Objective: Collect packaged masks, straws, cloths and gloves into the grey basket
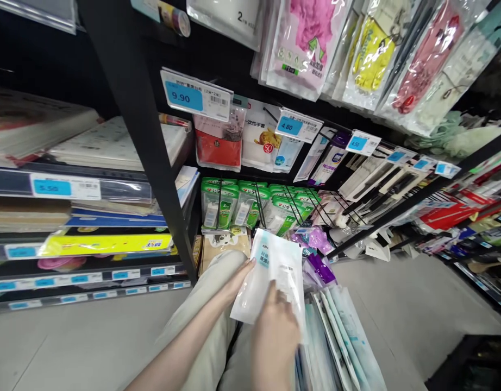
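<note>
A flat white plastic packet point(270, 277) with blue and grey print lies tilted above my knees. My left hand point(243, 277) is closed on its left edge, with the thumb on the front. Over the packet's lower front is my right hand point(277, 320), blurred by motion. Its index finger is stretched out against the printed face, and the other fingers look partly bent. Just right of my knees, several similar pale packets point(340, 336) stand in a row, partly covered by my right hand and the held packet.
Green-and-white hanging packs point(220, 203) fill the lower rack ahead. Bagged gloves point(307, 43) hang above, over price tags point(197, 95). A black shelf post point(132, 108) rises at left beside stacked shelves point(87, 184). Grey floor point(397, 304) shows to the right, with a dark object point(470, 361) in the lower corner.
</note>
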Demonstrator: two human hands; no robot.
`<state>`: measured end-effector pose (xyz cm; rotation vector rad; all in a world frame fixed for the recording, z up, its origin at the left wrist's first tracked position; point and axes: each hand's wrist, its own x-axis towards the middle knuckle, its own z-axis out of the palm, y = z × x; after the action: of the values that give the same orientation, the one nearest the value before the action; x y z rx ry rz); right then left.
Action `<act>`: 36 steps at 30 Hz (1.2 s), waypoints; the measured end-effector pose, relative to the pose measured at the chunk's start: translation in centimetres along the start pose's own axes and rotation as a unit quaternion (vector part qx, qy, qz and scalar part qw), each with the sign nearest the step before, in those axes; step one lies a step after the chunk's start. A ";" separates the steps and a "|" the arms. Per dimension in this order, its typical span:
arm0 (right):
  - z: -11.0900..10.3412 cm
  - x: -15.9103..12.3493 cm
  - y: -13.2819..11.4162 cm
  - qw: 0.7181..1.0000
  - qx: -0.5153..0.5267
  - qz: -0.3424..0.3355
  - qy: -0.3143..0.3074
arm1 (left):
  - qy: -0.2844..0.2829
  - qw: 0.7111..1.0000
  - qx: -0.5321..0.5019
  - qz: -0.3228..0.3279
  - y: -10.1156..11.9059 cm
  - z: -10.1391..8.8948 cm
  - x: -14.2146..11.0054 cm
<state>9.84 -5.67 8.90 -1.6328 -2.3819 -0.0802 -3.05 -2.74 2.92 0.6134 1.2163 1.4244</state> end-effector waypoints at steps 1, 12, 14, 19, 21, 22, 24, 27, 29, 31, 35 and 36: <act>1.6 -0.3 -1.6 1.000 0.010 -0.028 -0.004 | -0.003 1.000 -0.011 -0.005 0.0 0.0 0.0; 5.6 -1.9 -3.3 0.992 0.032 -0.114 -0.050 | -0.054 0.998 0.001 0.026 -0.6 -0.1 0.6; 5.4 -1.3 -3.0 0.990 0.064 -0.117 -0.050 | -0.057 0.998 0.003 0.026 -0.8 -0.4 0.9; 5.6 -0.9 -2.8 0.988 0.096 -0.116 -0.028 | -0.071 0.997 0.007 0.029 -1.2 -0.7 1.4; 5.8 -1.0 -2.7 0.988 0.098 -0.116 -0.021 | -0.075 0.997 0.006 0.030 -1.1 -0.6 1.3; 5.9 -1.1 -2.7 0.988 0.100 -0.115 -0.018 | -0.077 0.997 0.005 0.030 -1.1 -0.5 1.3; 6.0 -1.1 -2.7 0.988 0.103 -0.115 -0.012 | -0.074 0.997 0.005 0.027 -1.0 -0.4 1.2; 6.1 -1.0 -2.7 0.987 0.107 -0.117 -0.006 | -0.068 0.997 0.004 0.025 -0.9 -0.3 1.2; 6.1 -1.0 -2.7 0.987 0.109 -0.116 -0.002 | -0.072 0.997 0.001 0.030 -0.9 -0.3 1.2; 6.2 -1.0 -2.7 0.987 0.111 -0.115 -0.001 | -0.076 0.997 0.002 0.033 -1.0 -0.3 1.3; 6.2 -1.1 -2.6 0.986 0.120 -0.112 -0.004 | -0.064 0.997 0.013 0.028 -1.0 -0.3 1.3; 6.2 -1.1 -2.6 0.986 0.121 -0.112 -0.004 | -0.060 0.998 0.018 0.026 -1.0 -0.3 1.2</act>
<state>6.71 -6.48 2.85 -1.2579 -2.4602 0.1685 -3.22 -1.85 1.62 0.7491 1.1401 1.3908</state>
